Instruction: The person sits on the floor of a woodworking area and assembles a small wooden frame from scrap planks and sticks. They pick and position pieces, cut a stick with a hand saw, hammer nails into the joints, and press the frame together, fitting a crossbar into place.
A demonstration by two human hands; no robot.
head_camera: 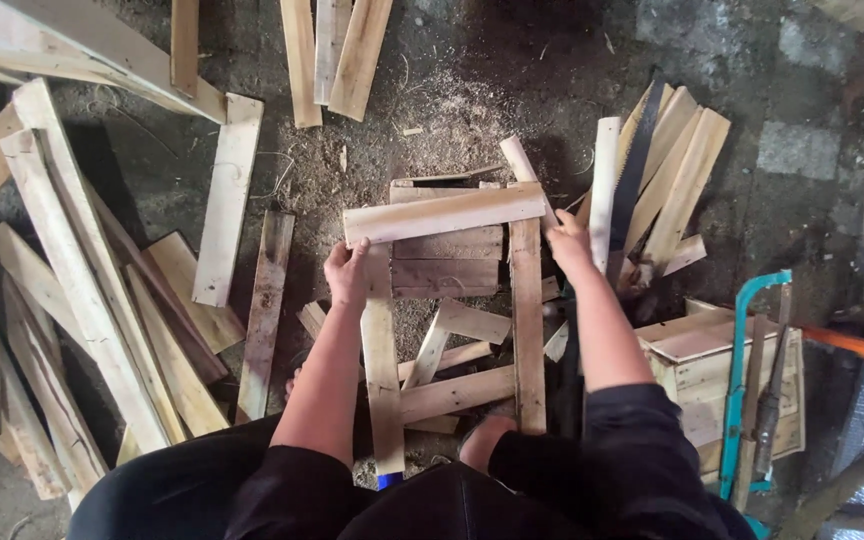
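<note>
Rough woodworking spot: sawdust-strewn dirt floor, scattered offcut planks left, blue-framed hacksaw near right.

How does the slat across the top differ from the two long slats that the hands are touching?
The top cross slat lies sideways, slightly tilted, over the two upright slats. The left upright slat and right upright slat run toward the person. Left hand and right hand touch its ends. All are pale bare wood.

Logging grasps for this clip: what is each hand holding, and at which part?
Both hands steady a wooden frame: left hand grips the left upright just below the crosspiece; right hand rests at the crosspiece's right end, its grip unclear.
</note>
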